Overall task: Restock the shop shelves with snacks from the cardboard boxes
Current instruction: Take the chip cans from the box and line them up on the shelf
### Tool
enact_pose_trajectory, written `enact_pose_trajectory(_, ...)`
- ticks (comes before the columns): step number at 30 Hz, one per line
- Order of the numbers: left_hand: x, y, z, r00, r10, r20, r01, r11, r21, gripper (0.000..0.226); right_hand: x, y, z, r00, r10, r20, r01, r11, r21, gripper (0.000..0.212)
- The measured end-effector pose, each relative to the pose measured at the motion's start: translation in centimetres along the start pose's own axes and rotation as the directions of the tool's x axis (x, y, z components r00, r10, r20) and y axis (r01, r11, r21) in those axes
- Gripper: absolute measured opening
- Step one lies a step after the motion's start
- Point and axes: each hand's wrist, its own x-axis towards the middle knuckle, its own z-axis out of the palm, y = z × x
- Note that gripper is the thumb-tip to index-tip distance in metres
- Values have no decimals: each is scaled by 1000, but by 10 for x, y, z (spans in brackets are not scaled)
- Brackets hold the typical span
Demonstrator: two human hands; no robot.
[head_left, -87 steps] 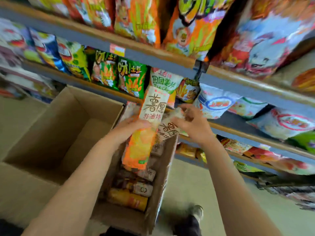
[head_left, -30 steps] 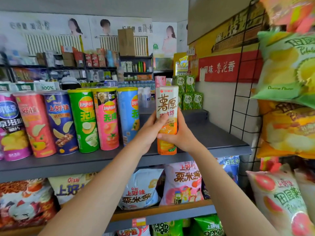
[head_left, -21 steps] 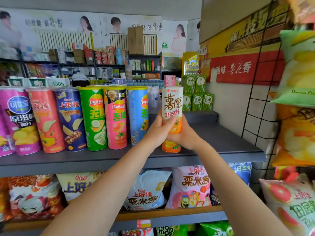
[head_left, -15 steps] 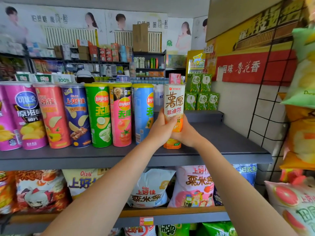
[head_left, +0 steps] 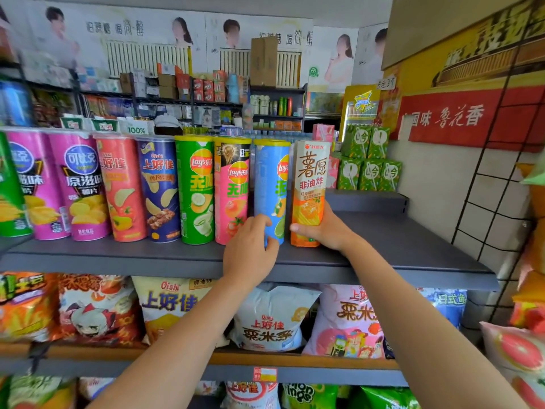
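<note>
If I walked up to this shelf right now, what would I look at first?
Probably the bright row of chip cans standing along the grey shelf, pink, blue and green. At the row's right end, the right hand holds an orange and white snack box upright on the shelf, while the left hand touches the light blue can beside it.

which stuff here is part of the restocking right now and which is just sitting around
In play: orange snack box gripped by right hand; blue chip can touched by left hand; grey shelf.

Just there: green drink cartons, snack bags below, wall grid.
</note>
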Motion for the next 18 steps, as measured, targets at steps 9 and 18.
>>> enact_pose_trajectory(9, -1, -4, 2, 996, 35, -82, -39, 998, -49, 16, -73, -40, 15, 923, -33, -382, 27, 999, -22, 124)
enact_pose_trajectory(18, -114, -71, -53, 982, -101, -160, 60, 968, -244, 21, -162, -69, 180, 955, -97, -281, 167, 957, 238, 33)
